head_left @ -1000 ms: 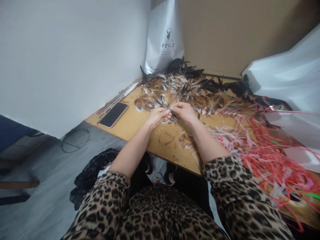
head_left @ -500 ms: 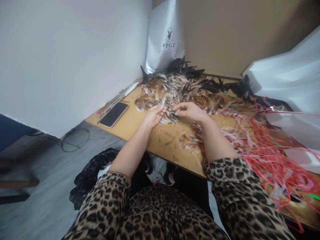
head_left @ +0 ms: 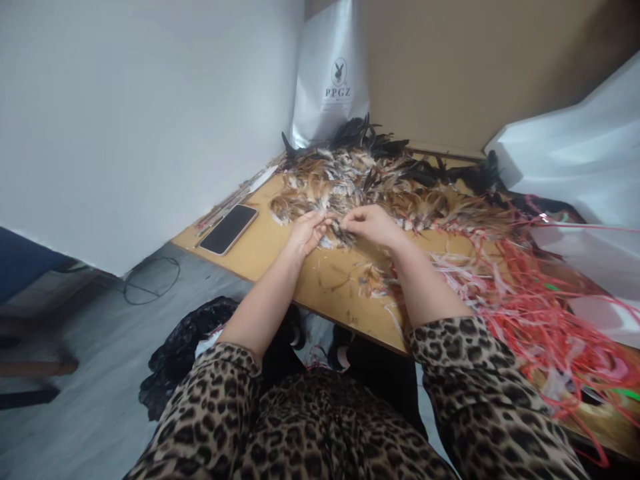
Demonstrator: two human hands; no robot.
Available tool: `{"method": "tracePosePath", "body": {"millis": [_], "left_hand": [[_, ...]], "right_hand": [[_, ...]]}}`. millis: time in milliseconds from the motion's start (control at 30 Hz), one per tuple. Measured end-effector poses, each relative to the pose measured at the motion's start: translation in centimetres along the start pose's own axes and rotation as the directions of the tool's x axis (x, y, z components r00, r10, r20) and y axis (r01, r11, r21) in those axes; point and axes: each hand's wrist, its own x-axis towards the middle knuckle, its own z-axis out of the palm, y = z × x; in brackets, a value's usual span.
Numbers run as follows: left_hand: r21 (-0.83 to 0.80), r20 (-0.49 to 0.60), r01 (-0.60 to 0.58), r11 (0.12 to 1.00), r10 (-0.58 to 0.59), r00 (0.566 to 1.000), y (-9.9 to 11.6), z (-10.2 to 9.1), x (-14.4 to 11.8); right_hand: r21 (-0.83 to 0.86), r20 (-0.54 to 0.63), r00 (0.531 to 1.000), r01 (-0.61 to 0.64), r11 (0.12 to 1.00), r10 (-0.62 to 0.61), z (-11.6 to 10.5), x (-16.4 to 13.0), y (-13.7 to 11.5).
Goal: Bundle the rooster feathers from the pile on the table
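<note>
Pinching at the near edge of the feather pile (head_left: 360,183), the left hand (head_left: 306,232) and the right hand (head_left: 373,225) are working close together over the wooden table (head_left: 280,257), their fingertips almost meeting. The left hand is curling its fingers inward with the thumb pressing against them, seeming to nip a small tuft of pale feathers, though exactly what it is gripping is too small to tell. The right hand is closing thumb and forefinger on a small dark feather (head_left: 341,233) that is sitting between the two hands, just beyond the left fingertips. Beyond both hands the heap of brown, tan, white and black feathers is spreading back toward a white bag (head_left: 330,73) printed with a rabbit logo, which is standing against the wall. Off to the left of the left hand, well apart from it, a dark phone (head_left: 229,229) is lying face up near the table's edge, with a few thin sticks (head_left: 235,198) lying just beyond it. To the right of the right hand and along its forearm, a tangle of red and white strips (head_left: 520,300) is sprawling over the table. Nearer than the hands, loose bits of feather are lying scattered on the bare wood, and leopard-print sleeves (head_left: 465,373) are covering both upper arms.
</note>
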Motion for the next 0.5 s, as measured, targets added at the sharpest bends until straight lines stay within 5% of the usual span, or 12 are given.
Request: {"method": "tracePosePath", "body": {"millis": [100,200,500], "left_hand": [[0.021,0.01,0.022,1.0,-0.022,1.0,0.0,0.2,-0.3],[0.076,0.072,0.054,0.996,-0.06,0.996,-0.1,0.4,-0.6],[0.119,0.13,0.041,0.992,-0.056,0.99,-0.5,0.5,-0.6]], "right_hand": [[0.355,-0.089,0.986,-0.102,0.929,0.142,-0.1,0.3,0.1],[0.519,-0.114,0.969,-0.131,0.845,0.22,0.6,0.6,0.3],[0.452,-0.257,0.93,-0.124,0.883,0.262,2.6,0.9,1.2]]}}
